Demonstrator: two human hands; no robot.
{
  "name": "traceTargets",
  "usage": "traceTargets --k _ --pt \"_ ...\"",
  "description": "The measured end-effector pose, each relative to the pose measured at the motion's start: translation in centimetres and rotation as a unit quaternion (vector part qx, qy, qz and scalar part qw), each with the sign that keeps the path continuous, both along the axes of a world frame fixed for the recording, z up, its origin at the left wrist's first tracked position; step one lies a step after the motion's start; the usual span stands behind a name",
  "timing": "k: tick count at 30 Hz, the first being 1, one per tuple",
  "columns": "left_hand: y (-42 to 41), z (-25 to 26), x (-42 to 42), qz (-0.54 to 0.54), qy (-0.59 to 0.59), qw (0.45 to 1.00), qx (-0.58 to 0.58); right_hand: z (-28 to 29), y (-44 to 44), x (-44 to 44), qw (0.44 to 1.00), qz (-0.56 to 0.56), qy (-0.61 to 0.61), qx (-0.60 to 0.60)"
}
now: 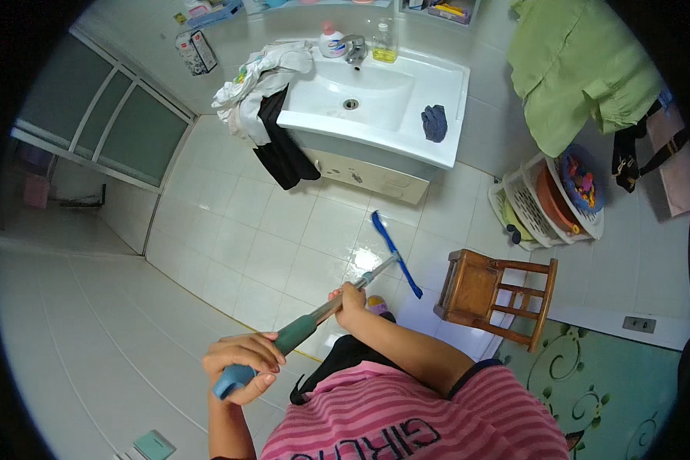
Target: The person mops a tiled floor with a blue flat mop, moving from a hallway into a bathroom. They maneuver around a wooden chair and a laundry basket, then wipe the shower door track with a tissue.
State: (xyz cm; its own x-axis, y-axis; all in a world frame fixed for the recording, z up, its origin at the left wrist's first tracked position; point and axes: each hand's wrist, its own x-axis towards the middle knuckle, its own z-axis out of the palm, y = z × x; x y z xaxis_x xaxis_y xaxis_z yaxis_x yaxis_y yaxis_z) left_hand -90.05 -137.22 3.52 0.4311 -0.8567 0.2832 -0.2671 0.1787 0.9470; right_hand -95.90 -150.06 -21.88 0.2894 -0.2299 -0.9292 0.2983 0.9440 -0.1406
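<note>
A flat mop with a long blue head [395,253] rests on the white tiled floor [264,247]. Its metal pole [328,310] slants up toward me and ends in a green grip [296,333] with a blue end cap [233,379]. My left hand [244,365] is wrapped around the grip near the cap. Lower down, my right hand [351,305] closes around the metal pole. One slipper [376,303] shows just beyond my right forearm.
A white washbasin [374,98] on a cabinet stands ahead, white and black clothes [264,98] hanging over its left side. On the right are a wooden chair [494,293] and a tiered plastic rack [543,201] below a green garment [581,69]. Frosted sliding doors [103,109] stand left.
</note>
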Motion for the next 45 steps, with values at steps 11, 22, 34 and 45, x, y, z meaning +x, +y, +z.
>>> traceTargets --k 11,22,34,45 --pt "-8.5 -10.8 2.7 -0.026 0.202 0.977 0.064 -13.3 -8.9 -2.1 0.977 -0.198 0.055 0.049" --pt "-2.4 -13.7 19.8 0.003 0.111 0.993 0.034 -13.4 -6.8 18.0 0.996 0.000 0.090 -0.003" --pt "12.8 -11.9 37.8 0.177 0.020 0.979 0.097 -14.0 9.1 42.4 0.966 0.231 0.106 0.040" --pt "17.3 -6.0 39.5 0.247 -0.137 0.951 0.125 -9.0 19.8 50.7 0.934 0.351 -0.005 0.070"
